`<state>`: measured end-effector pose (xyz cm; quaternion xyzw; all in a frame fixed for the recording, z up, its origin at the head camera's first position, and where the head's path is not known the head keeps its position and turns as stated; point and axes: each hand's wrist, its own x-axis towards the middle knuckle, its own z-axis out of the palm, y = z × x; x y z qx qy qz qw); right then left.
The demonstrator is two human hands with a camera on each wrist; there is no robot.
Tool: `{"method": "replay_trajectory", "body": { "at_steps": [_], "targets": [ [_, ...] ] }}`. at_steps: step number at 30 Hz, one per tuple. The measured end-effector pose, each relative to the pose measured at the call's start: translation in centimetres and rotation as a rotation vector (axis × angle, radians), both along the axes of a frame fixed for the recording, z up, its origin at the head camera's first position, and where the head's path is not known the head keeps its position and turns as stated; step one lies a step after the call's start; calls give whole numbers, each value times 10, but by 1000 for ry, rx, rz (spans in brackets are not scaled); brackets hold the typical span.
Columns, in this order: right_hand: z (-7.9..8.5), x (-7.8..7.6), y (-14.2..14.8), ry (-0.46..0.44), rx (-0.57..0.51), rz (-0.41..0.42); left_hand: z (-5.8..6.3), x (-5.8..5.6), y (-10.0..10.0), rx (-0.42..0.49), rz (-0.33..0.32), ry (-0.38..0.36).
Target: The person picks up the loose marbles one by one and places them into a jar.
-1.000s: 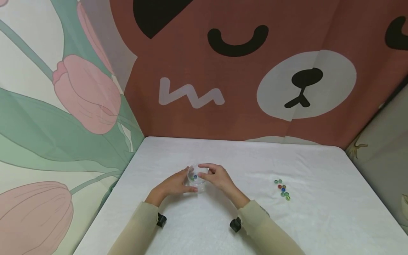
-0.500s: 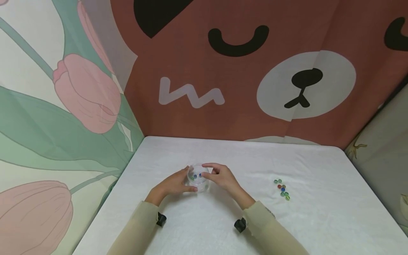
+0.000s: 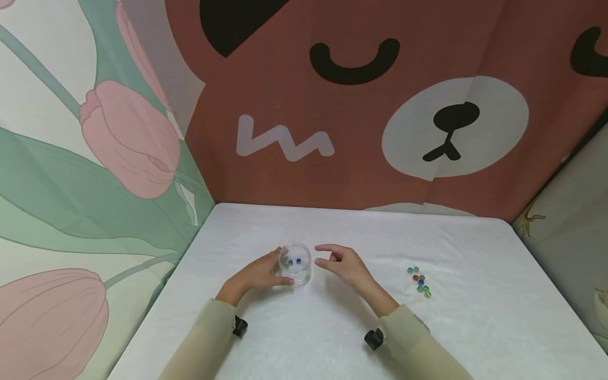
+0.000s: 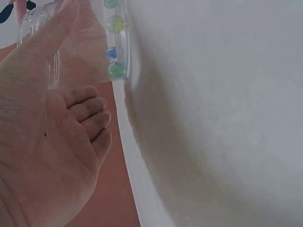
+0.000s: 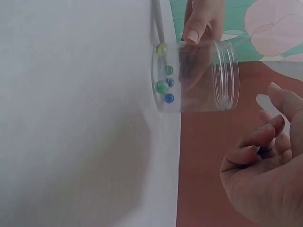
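A clear jar [image 3: 300,266] is being gripped by the left hand [image 3: 258,273], which is being held at nine o'clock to it, thumb being laid along the near side. Upright it is being stood, on the white-covered bench [image 3: 484,327], and green, blue and yellow-tinged marbles [image 5: 162,87] are being shown on its floor. And over at three o'clock, just beside the jar and apart from it, the right hand [image 3: 345,265] is being held released, a gap being left between thumb and forefinger, the other fingers being loosely bent!

Farther out at three o'clock, well beyond that hand, a loose cluster of glass marbles [image 3: 420,282] is being displayed, mostly green, with a red one and a blue one being picked out among them.

As for markings, a pale zigzag [image 3: 286,142] is being borne at twelve o'clock by the russet bear backdrop [image 3: 356,121]; on the right sleeve [image 3: 413,343], a small dark mark [image 3: 421,323] is being glimpsed, too small to be read. At ten o'clock, pink tulips [image 3: 133,142] are being displayed on a curtain.
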<state>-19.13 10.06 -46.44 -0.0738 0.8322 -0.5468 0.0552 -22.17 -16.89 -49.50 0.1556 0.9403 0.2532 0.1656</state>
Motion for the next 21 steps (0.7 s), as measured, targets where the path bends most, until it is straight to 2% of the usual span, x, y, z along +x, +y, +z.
{"method": "replay_trajectory", "body": {
  "at_steps": [14, 21],
  "targets": [
    [-4, 15, 46, -52, 21, -25, 1, 1, -1, -10, -27, 22],
    [-6, 18, 68, -43, 17, 7, 1, 1, -1, -10, -19, 20]
  ]
}}
